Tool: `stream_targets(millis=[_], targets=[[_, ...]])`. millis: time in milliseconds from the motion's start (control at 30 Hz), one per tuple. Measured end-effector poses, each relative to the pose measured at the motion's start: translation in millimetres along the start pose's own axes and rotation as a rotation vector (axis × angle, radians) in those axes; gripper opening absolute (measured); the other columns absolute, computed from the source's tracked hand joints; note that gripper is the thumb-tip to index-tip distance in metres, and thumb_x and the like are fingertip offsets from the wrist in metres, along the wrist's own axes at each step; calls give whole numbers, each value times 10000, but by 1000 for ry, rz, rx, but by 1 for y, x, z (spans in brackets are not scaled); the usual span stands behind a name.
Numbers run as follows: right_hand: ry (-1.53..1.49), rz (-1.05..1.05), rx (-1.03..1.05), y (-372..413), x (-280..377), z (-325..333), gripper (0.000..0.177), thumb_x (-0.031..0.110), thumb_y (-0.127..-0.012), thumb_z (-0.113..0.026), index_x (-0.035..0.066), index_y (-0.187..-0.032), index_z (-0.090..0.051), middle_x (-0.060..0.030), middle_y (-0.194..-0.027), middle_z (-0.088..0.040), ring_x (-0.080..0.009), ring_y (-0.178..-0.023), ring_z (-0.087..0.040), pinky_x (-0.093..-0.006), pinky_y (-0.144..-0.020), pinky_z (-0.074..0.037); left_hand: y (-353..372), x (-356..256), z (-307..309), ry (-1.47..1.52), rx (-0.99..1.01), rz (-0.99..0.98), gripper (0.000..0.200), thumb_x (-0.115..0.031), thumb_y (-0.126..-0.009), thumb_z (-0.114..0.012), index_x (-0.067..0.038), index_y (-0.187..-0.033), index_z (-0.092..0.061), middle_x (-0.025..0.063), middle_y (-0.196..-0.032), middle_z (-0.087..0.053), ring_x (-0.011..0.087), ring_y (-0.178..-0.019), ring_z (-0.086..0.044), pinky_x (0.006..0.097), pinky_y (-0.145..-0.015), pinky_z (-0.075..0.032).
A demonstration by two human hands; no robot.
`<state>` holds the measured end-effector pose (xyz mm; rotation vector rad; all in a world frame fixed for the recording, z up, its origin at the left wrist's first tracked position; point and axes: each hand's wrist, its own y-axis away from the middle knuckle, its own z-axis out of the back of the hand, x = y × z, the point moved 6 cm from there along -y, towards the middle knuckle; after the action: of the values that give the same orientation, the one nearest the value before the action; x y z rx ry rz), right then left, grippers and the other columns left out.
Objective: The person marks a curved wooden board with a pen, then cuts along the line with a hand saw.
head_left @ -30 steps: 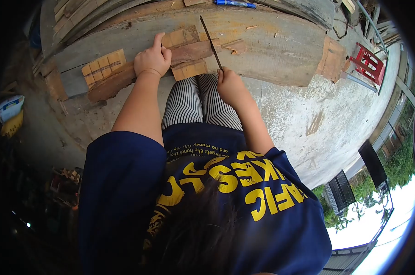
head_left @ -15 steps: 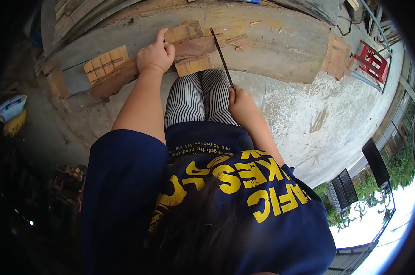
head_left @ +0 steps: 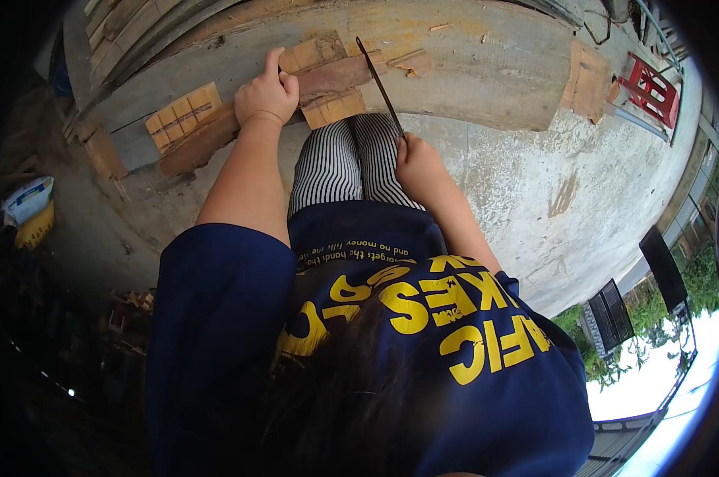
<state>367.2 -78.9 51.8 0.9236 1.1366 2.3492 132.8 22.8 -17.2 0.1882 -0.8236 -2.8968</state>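
My left hand (head_left: 268,97) is closed over a rough brown plank (head_left: 339,75), its thumb side pointing away from me. A small dark thing shows by its fingers, too little to name. My right hand (head_left: 423,165) grips the near end of a hand saw (head_left: 381,85) with a long, narrow, dark blade. The blade crosses the plank close to its right end; its teeth are too fine to make out. Under the plank lie pale wooden blocks marked with dark lines: one block (head_left: 333,108) near my knees, another block (head_left: 183,117) to the left.
A wide weathered board (head_left: 486,79) runs across in front of me as the work surface. Wood offcuts (head_left: 411,63) lie right of the blade. A red plastic stool (head_left: 650,94) stands far right, bags (head_left: 32,211) far left. Stacked planks (head_left: 145,32) fill the back left.
My right hand and the saw have shifted slightly forward, away from my body. My left hand stays in place on the plank. The whole view has tilted a little.
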Motion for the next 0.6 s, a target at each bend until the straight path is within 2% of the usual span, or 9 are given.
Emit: stream_targets(millis=[100,200,300,533,600], targets=[[-9,72,-106,-68,32,-10,298,198,-926,-402,-50,-932,-569,-338,-853,-581,-474,-868,-570,-493,-786,-472,0,0,0,3,-10,-6,448,-266,-825,-399,-264,-1273,-385,116,-688,-658,322,-627,-640,442,-616,-504],[-39,67,-72,-47,21,-10,295,198,-924,-407,-47,-929,-570,-333,-851,-585,-469,-864,-574,-493,-785,-472,0,1,-1,-21,-25,-7,446,-268,-825,-399,-266,-1270,-391,122,-691,-658,326,-633,-640,440,-622,-503],[-18,13,11,11,-8,0,297,202,-924,-408,-46,-931,-571,-329,-855,-589,-465,-865,-575,-496,-782,-471,-1,1,-2,17,-19,-11,449,-271,-825,-399,-266,-1274,-396,127,-689,-657,327,-633,-639,438,-624,-502],[-27,80,-57,-64,27,-9,299,214,-921,-417,-38,-932,-577,-326,-848,-593,-476,-859,-571,-506,-781,-469,-1,4,0,-8,-9,14,453,-272,-827,-395,-266,-1280,-393,114,-676,-653,315,-617,-635,435,-615,-501],[-7,60,-49,-41,15,-4,302,216,-921,-417,-39,-934,-579,-320,-855,-596,-473,-864,-571,-502,-783,-469,1,1,-1,7,1,-4,447,-269,-828,-393,-266,-1275,-396,107,-671,-652,311,-612,-633,433,-608,-500]])
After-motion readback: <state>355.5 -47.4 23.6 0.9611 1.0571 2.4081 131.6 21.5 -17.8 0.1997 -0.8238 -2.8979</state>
